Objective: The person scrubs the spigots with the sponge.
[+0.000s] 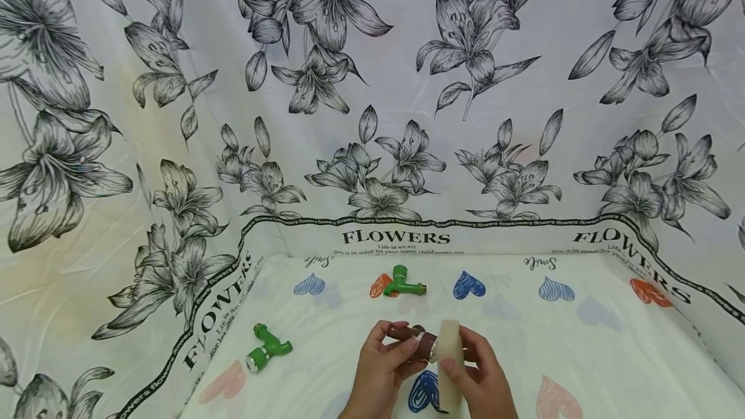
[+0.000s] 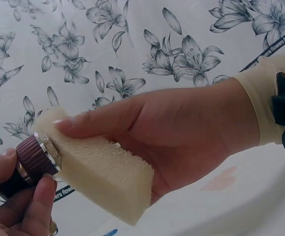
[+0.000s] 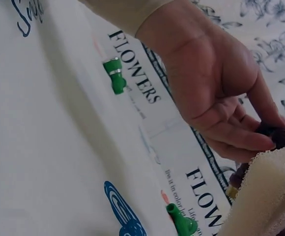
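My left hand (image 1: 377,367) grips a brown plastic tap (image 1: 427,345), its fingers and thumb around the body. A silvery band circles the tap's knob end, which faces right. My right hand (image 1: 487,377) holds a thick cream sponge (image 1: 449,367) on edge, thumb on the near side and fingers behind. In the left wrist view, the ribbed brown knob (image 2: 33,155) has its silvery end right against the sponge (image 2: 103,172). The right wrist view shows the left hand (image 3: 211,93) on the dark tap, with the sponge (image 3: 265,191) overlapping the tap's lower part.
Two green taps lie on the white heart-printed cloth (image 1: 349,335): one tap (image 1: 268,346) at the left, another tap (image 1: 403,283) farther back, over an orange heart. A flower-printed curtain (image 1: 372,83) rises behind and along the sides.
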`<state>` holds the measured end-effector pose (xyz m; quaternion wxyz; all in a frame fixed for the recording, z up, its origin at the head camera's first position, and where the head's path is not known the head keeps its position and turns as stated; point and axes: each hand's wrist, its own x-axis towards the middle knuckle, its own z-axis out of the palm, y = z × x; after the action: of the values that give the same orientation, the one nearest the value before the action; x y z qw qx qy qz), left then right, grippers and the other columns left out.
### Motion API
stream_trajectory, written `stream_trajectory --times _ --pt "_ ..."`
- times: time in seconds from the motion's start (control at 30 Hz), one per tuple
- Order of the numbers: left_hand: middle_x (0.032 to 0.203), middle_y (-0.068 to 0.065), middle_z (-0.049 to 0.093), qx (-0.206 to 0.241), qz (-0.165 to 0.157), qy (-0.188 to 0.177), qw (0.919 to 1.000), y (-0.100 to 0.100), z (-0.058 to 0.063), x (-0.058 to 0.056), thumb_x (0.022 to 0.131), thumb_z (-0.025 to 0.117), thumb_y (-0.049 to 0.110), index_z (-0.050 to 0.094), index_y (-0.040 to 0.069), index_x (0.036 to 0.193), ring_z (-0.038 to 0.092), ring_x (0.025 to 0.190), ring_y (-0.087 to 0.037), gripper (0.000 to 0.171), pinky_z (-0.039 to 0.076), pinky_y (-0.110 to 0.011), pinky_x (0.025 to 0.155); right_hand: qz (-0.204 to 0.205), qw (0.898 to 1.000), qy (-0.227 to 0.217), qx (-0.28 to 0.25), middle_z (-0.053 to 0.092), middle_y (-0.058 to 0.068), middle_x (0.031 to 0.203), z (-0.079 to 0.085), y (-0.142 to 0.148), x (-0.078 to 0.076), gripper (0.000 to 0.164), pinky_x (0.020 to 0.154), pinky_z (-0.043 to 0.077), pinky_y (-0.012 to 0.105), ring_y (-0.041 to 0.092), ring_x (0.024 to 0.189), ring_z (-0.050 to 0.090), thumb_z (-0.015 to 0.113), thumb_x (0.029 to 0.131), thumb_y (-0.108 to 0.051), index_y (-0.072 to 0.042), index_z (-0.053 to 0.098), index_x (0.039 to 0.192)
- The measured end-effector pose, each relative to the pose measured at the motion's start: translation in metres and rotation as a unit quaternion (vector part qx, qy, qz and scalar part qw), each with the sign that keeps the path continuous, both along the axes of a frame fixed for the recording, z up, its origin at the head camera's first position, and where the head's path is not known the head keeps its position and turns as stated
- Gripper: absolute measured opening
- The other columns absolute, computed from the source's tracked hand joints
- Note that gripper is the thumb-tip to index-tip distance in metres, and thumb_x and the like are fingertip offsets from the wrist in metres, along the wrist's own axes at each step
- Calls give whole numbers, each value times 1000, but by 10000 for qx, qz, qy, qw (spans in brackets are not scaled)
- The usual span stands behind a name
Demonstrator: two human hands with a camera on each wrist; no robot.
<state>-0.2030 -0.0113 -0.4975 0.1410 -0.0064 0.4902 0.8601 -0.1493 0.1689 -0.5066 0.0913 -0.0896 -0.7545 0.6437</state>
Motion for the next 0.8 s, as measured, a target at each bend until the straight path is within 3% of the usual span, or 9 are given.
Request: stream_trajectory --times 0.17,0.37,0.5,0.63,0.8 --pt "124 -22 69 -149 -117 103 9998 -3 1 1 100 78 0 56 1 132 76 103 -35 39 65 -42 87 203 9981 -450 -373 59 15 136 -4 5 -4 71 89 58 33 28 112 61 74 105 -41 -1 48 157" --pt "126 -23 71 -479 144 314 9983 -7 1 -3 98 81 3 59 0 133 76 100 -34 42 66 -43 86 320 9992 -142 -202 61 15 134 -1 -7 4 71 88 59 30 28 111 63 83 99 -34 -1 52 153" --pt "126 -21 71 -775 246 549 9952 -14 0 -7 98 80 5 63 1 137 74 108 -33 43 66 -43 87 425 9991 -49 -20 62 14 133 1 -10 7 69 86 58 28 28 109 64 86 96 -31 -1 55 151" --pt "123 -17 71 -1452 391 870 9848 -26 0 -16 100 77 6 65 4 143 71 111 -29 44 65 -39 88 517 9984 -201 117 62 13 133 0 -5 8 70 86 59 29 26 107 64 86 96 -33 -1 56 151" --pt "128 -15 68 -2375 591 1265 9613 -58 5 -39 103 72 4 65 8 149 69 111 -31 46 64 -35 86 632 9969 -412 209 62 10 133 1 1 10 71 90 59 35 25 107 63 84 97 -38 -2 57 152"
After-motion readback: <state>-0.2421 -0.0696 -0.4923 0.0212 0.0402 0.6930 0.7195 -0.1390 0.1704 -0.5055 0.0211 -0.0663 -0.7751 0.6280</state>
